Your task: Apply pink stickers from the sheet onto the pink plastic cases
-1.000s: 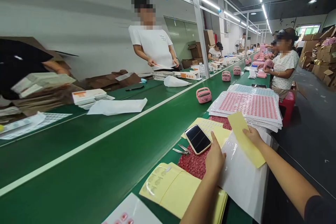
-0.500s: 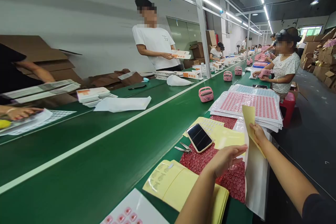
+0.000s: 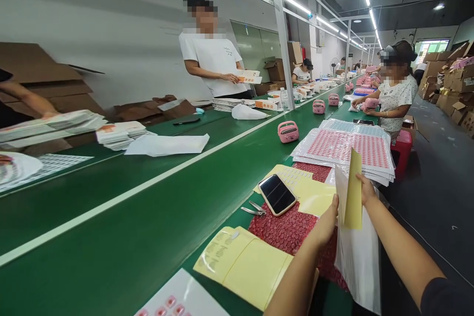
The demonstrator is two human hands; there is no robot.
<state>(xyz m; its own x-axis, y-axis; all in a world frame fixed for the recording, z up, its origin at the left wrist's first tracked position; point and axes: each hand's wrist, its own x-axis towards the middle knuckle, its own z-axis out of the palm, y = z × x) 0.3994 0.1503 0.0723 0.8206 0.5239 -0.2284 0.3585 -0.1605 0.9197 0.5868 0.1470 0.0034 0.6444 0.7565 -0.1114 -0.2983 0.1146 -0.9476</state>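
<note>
My right hand [image 3: 366, 190] is closed on a narrow yellow sheet [image 3: 354, 192], held upright by its right edge. Behind and below that sheet hangs a long, limp white sheet [image 3: 357, 261]; whether it is paper or plastic I cannot tell. At its left edge is my left hand [image 3: 328, 222], thumb up and closed on the white sheet, the other fingers mostly hidden. Left of my forearm lies a stack of yellow sheets [image 3: 244, 266]. Beneath my hands is red bubble wrap [image 3: 289, 232], with more yellow sheets [image 3: 318, 196] on it.
A phone [image 3: 277, 194] and nail clippers [image 3: 255, 208] lie nearby. Stacked sticker sheets [image 3: 344, 145] sit beyond my hands. Pink cases [image 3: 288, 132] stand along the green conveyor belt [image 3: 148, 227]. Co-workers [image 3: 213, 61] are across the belt and farther along [image 3: 398, 94].
My left hand, with fingers stretched out before, has closed on the white sheet's edge. The white sheet has spread apart from the yellow one, which my right hand keeps holding.
</note>
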